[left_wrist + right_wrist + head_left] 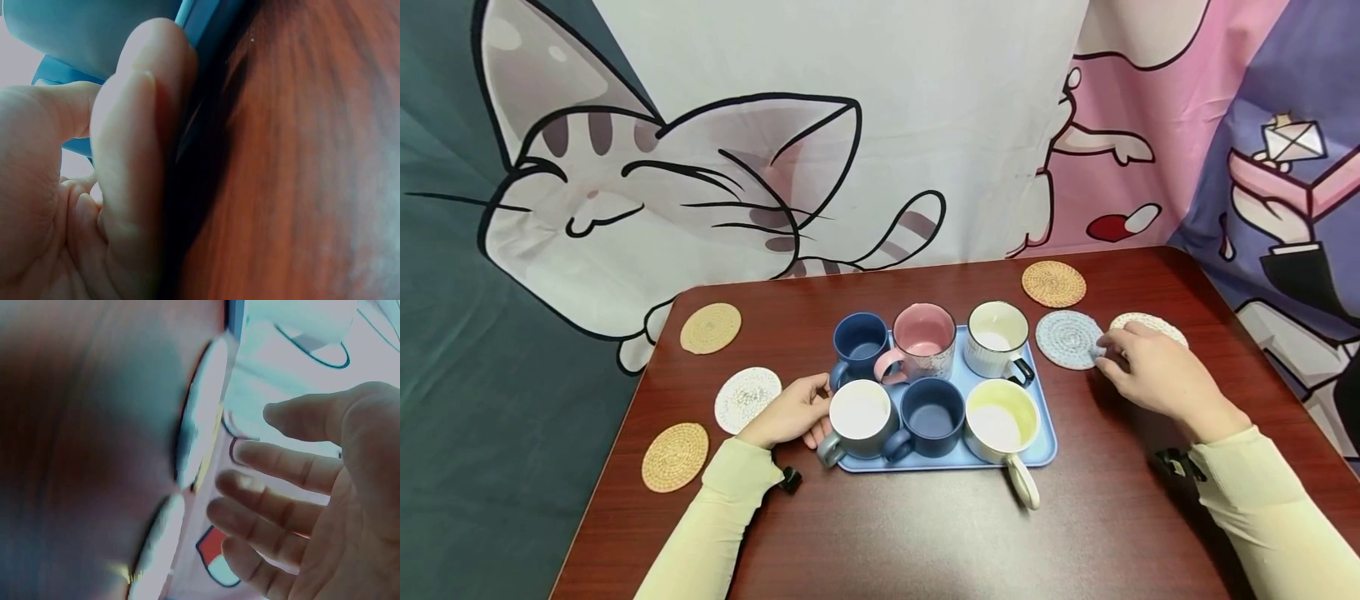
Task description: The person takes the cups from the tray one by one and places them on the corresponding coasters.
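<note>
A light blue tray (pixel 1045 433) bears several mugs in two rows. My left hand (pixel 790 410) grips the tray's left edge, beside the grey mug with a white inside (pixel 861 417). The left wrist view shows its fingers (pixel 134 125) at the tray rim, close under a mug. To the tray's right, my right hand (pixel 1157 375) hovers by the light blue coaster (pixel 1063 340) and partly covers a white coaster (pixel 1153 323). Its fingers (pixel 275 462) are loosely spread and hold nothing in the right wrist view.
Also on the tray are two dark blue mugs (pixel 932 417), a pink mug (pixel 925 333), a white mug with a black handle (pixel 996 337) and a pale yellow mug (pixel 1000 417). Woven coasters (pixel 674 457) lie at the left; a tan coaster (pixel 1053 284) lies back right. A printed curtain (pixel 970 125) hangs behind.
</note>
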A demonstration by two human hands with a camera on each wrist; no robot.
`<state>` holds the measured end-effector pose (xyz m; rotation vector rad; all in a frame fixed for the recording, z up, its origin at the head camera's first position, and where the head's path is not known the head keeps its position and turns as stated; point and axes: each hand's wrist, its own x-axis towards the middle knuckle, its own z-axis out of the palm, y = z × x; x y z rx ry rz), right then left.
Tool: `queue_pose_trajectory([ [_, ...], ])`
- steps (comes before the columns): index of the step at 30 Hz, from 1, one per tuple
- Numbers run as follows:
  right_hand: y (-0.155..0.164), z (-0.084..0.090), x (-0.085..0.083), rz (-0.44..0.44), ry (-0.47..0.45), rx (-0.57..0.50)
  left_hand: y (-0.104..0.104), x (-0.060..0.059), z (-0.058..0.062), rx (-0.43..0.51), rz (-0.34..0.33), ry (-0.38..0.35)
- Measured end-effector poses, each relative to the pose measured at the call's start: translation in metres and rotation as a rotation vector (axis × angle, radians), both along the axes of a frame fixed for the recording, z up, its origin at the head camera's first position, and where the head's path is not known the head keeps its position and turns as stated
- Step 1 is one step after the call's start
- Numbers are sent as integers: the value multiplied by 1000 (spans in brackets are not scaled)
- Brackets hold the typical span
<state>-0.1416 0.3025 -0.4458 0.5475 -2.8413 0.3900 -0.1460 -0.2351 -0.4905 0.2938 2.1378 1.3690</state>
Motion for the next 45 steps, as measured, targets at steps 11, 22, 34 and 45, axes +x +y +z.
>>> queue_pose_trajectory([
  [11,-34,-7,14,67,-352,-26,-1,-1,0,-6,5,2],
  [22,-48,-14,14,116,-476,-133,0,-1,0,-6,12,1],
  [34,-55,-21,18,151,-456,-148,1,0,0,-4,8,0],
  [45,-57,-23,20,206,-448,-147,0,-1,-2,-20,4,2],
])
